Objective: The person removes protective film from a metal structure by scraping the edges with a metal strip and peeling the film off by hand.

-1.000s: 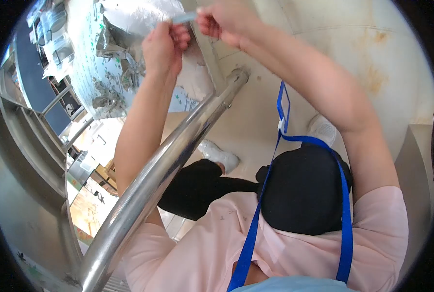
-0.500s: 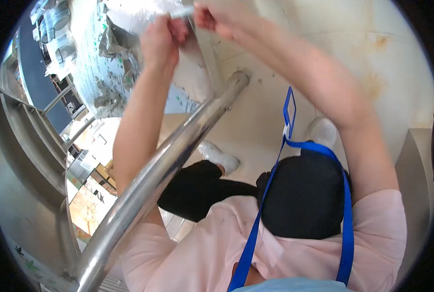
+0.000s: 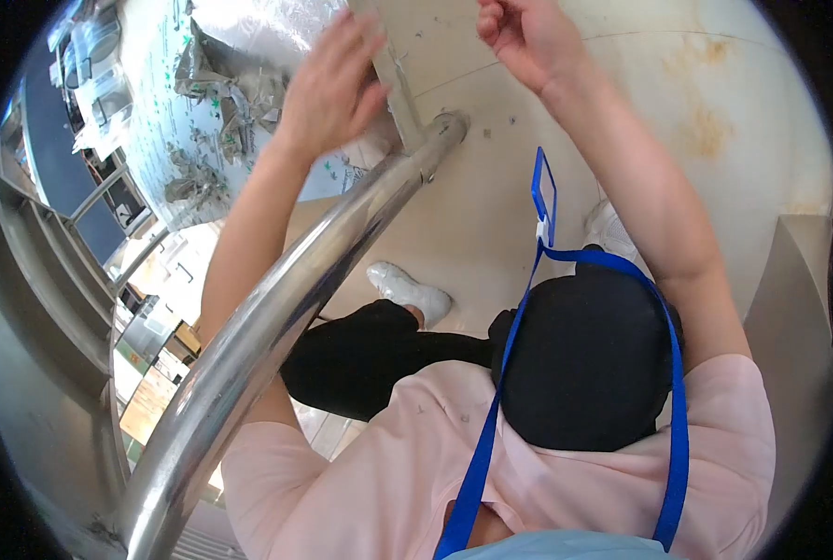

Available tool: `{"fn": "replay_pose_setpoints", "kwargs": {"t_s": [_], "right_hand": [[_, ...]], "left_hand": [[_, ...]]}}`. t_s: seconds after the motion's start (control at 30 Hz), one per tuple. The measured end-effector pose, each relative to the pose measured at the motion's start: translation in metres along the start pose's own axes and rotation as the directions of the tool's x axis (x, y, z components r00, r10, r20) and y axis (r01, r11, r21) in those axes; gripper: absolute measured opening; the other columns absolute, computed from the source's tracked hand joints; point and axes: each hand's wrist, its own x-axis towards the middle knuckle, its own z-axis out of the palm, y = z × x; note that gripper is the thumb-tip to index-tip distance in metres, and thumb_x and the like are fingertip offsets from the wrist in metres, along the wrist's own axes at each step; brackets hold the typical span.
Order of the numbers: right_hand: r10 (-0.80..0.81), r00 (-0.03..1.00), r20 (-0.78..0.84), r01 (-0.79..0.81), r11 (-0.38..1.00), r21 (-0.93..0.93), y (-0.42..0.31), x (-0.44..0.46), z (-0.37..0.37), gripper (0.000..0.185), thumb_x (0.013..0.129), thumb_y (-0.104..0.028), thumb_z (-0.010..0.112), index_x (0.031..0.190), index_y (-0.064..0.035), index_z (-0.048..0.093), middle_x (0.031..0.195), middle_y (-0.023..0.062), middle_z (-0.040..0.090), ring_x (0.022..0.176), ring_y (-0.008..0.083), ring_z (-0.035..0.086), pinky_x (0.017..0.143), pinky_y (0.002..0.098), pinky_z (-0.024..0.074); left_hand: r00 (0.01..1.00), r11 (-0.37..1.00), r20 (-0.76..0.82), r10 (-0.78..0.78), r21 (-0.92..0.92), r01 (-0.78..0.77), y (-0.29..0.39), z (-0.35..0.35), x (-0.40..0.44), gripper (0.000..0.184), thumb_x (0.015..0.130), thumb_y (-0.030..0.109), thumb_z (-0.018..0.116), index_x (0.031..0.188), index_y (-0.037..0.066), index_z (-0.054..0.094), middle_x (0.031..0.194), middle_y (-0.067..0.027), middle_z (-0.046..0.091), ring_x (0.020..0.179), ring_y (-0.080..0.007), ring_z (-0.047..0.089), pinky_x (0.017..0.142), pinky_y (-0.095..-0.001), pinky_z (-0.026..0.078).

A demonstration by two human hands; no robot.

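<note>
Fingers apart, my left hand [image 3: 330,93] is over a large package wrapped in clear plastic and pale film with green print [image 3: 178,140]. The hand seems to hold nothing, and its fingertips are slightly blurred. At the top edge of the view, my right hand [image 3: 528,42] is raised over the floor with its fingers curled in. What those fingers hold, if anything, cannot be made out. A wide gap separates the two hands. Crumpled grey plastic [image 3: 234,103] bulges from the wrapping near my left hand.
A thick steel rail [image 3: 286,289] slants between my left arm and my body. Steel shelving [image 3: 57,271] stands at the left. A badge on a blue lanyard [image 3: 545,196] hangs from my neck. Pale tiles with brown stains form the floor [image 3: 622,84].
My hands were close together at the package's edge with a pale strip between them. Now they are apart: the left has opened, the right has moved right. The strip no longer shows.
</note>
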Motion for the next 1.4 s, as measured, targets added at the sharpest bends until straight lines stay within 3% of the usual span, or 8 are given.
{"fn": "replay_pose_setpoints", "kwargs": {"t_s": [0.1, 0.17, 0.3, 0.33, 0.4, 0.63, 0.87, 1.4], "right_hand": [[0.153, 0.979, 0.135, -0.133, 0.980, -0.148, 0.018, -0.032, -0.001, 0.011, 0.081, -0.012, 0.052, 0.073, -0.0048, 0.050, 0.065, 0.0030, 0.054, 0.053, 0.0087, 0.051, 0.052, 0.0199, 0.0465], [0.234, 0.970, 0.059, -0.207, 0.932, -0.298, 0.037, -0.057, 0.009, 0.009, 0.080, -0.010, 0.052, 0.076, -0.0022, 0.050, 0.067, 0.0048, 0.054, 0.054, 0.0097, 0.052, 0.051, 0.0218, 0.0469], [0.402, 0.916, -0.007, -0.361, 0.815, -0.454, 0.054, -0.080, 0.017, 0.012, 0.081, -0.013, 0.053, 0.079, -0.0026, 0.049, 0.071, 0.0054, 0.056, 0.057, 0.0083, 0.052, 0.053, 0.0209, 0.0466], [0.422, 0.906, -0.035, -0.386, 0.789, -0.478, 0.054, -0.081, 0.018, 0.012, 0.081, -0.013, 0.052, 0.079, -0.0024, 0.048, 0.071, 0.0056, 0.056, 0.057, 0.0084, 0.052, 0.053, 0.0210, 0.0465], [0.466, 0.879, -0.102, -0.448, 0.733, -0.512, 0.055, -0.084, 0.019, 0.012, 0.081, -0.013, 0.052, 0.079, -0.0020, 0.048, 0.071, 0.0058, 0.055, 0.057, 0.0088, 0.052, 0.053, 0.0212, 0.0464], [0.395, 0.907, -0.147, -0.414, 0.769, -0.488, 0.060, -0.085, 0.028, 0.012, 0.081, -0.011, 0.051, 0.080, 0.0004, 0.048, 0.070, 0.0065, 0.054, 0.057, 0.0095, 0.052, 0.053, 0.0219, 0.0473], [0.350, 0.928, -0.130, -0.366, 0.784, -0.501, 0.062, -0.085, 0.032, 0.013, 0.081, -0.010, 0.050, 0.080, 0.0027, 0.047, 0.069, 0.0086, 0.054, 0.057, 0.0114, 0.052, 0.054, 0.0232, 0.0490], [0.437, 0.893, -0.111, -0.440, 0.793, -0.421, 0.062, -0.079, 0.026, 0.013, 0.082, -0.011, 0.050, 0.080, 0.0015, 0.048, 0.071, 0.0087, 0.055, 0.058, 0.0123, 0.054, 0.056, 0.0238, 0.0500]], "left_hand": [[0.997, 0.976, -0.083, -0.002, 0.215, 0.020, -0.013, -0.001, -0.082, 0.022, 0.072, 0.012, 0.055, 0.092, 0.005, 0.059, 0.101, -0.0060, 0.053, 0.093, -0.0267, 0.050, 0.083, -0.0376, 0.037], [0.917, 0.693, -0.184, -0.353, 0.607, 0.388, -0.011, -0.027, -0.101, 0.015, 0.070, 0.009, 0.059, 0.085, 0.008, 0.061, 0.098, -0.0057, 0.053, 0.086, -0.0228, 0.050, 0.076, -0.0361, 0.035], [0.816, 0.866, -0.357, -0.455, 0.036, 0.498, 0.033, -0.038, -0.075, 0.015, 0.070, 0.010, 0.061, 0.083, 0.004, 0.059, 0.088, -0.0129, 0.051, 0.077, -0.0224, 0.048, 0.071, -0.0327, 0.038], [0.765, 0.775, -0.138, -0.630, -0.183, 0.605, 0.049, -0.035, -0.071, 0.022, 0.072, 0.015, 0.062, 0.089, 0.002, 0.056, 0.083, -0.0125, 0.052, 0.071, -0.0173, 0.050, 0.063, -0.0285, 0.040], [0.324, 0.071, 0.391, -0.862, -0.539, 0.839, 0.064, -0.026, -0.060, 0.037, 0.075, 0.019, 0.062, 0.099, -0.003, 0.046, 0.077, -0.0104, 0.055, 0.061, -0.0118, 0.050, 0.054, -0.0238, 0.040], [0.264, -0.347, 0.646, -0.716, -0.658, 0.668, 0.061, -0.020, -0.051, 0.049, 0.075, 0.009, 0.062, 0.108, -0.007, 0.029, 0.077, -0.0137, 0.056, 0.062, -0.0112, 0.055, 0.054, -0.0201, 0.045], [0.107, -0.410, 0.600, -0.793, -0.655, 0.634, 0.064, -0.013, -0.046, 0.049, 0.074, 0.005, 0.062, 0.106, -0.007, 0.028, 0.081, -0.0146, 0.054, 0.062, -0.0137, 0.055, 0.053, -0.0207, 0.046], [0.185, -0.223, 0.454, -0.872, -0.703, 0.675, 0.063, -0.016, -0.037, 0.050, 0.073, 0.005, 0.063, 0.107, -0.008, 0.028, 0.075, -0.0130, 0.055, 0.060, -0.0138, 0.056, 0.052, -0.0201, 0.046]]}}
